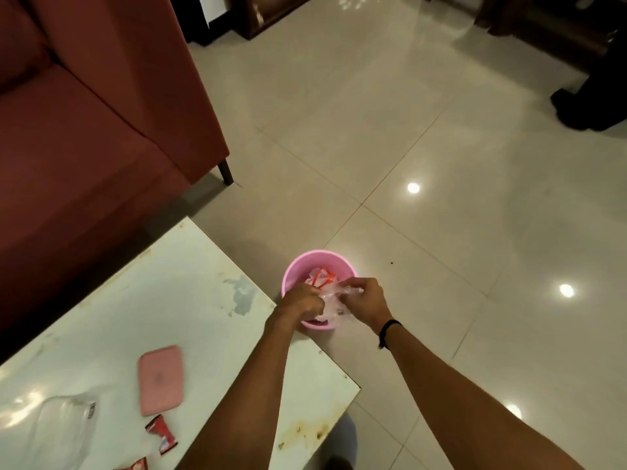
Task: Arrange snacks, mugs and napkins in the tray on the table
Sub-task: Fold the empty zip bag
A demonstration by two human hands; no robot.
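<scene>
Hovering together over the small round pink plastic bin (pixel 295 266) on the floor, both hands are busy with one thing: a crumpled clear plastic wrapper (pixel 330 301) stretched between them. The left hand (pixel 300 300) has its fingers curled down and pinching the wrapper's near-left end, while the right hand (pixel 363 300) has its fingers bent round the opposite end, so the wrapper's long axis runs roughly from one set of fingers across to the other, with its slack middle sagging below them toward the bin's mouth. Directly beneath and just beyond the fingers, inside the bin, lies more crumpled packaging with red and white print (pixel 320 276). The move to come seems to turn on this vertical line: the wrapper hangs right above the opening, so letting go should drop it in, though a light film could drift toward the near rim. Neither hand is clearly closer to the bin; both sit over its near half. The things the task itself concerns lie well behind the fingers, back toward the person and to the left, on the worn white tabletop (pixel 176 300): a flat pink rounded-rectangle lid or case (pixel 161 379), a torn red snack packet (pixel 161 435), another red packet at the bottom edge (pixel 135 465), and a clear plastic bag (pixel 64 429). No tray, mugs or napkins are in view.
</scene>
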